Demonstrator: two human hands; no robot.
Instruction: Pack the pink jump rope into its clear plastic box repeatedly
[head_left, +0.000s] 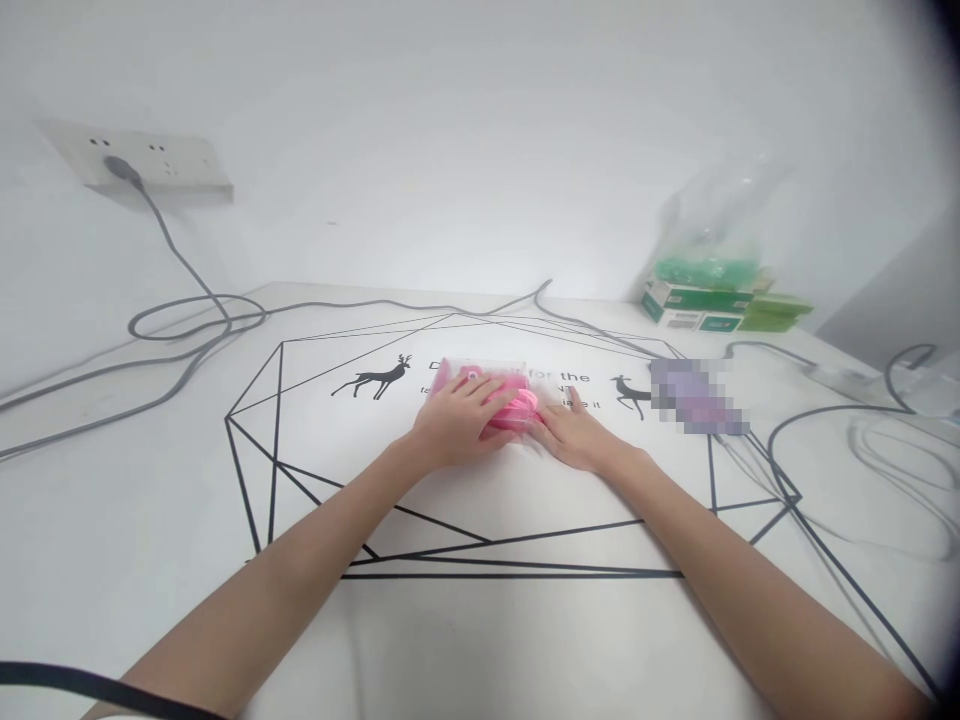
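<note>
A pink item in a clear plastic wrapper [517,408] lies on the white table mat [480,490], near its middle. Over the left part of the package rests my left hand [463,418], palm down with its fingers spread. My right hand [574,432] is at the package's right end, its fingers touching the clear plastic there. The thumb and a finger of that hand look apart, though motion blurs them. Part of the pink item is hidden under my left hand.
A blurred-out purple object [697,397] lies right of the hands. Green and white boxes [697,302] with a clear bag [712,225] stand at the back right. Grey cables [315,305] run along the back and both sides. A wall socket [169,165] holds a plug at upper left.
</note>
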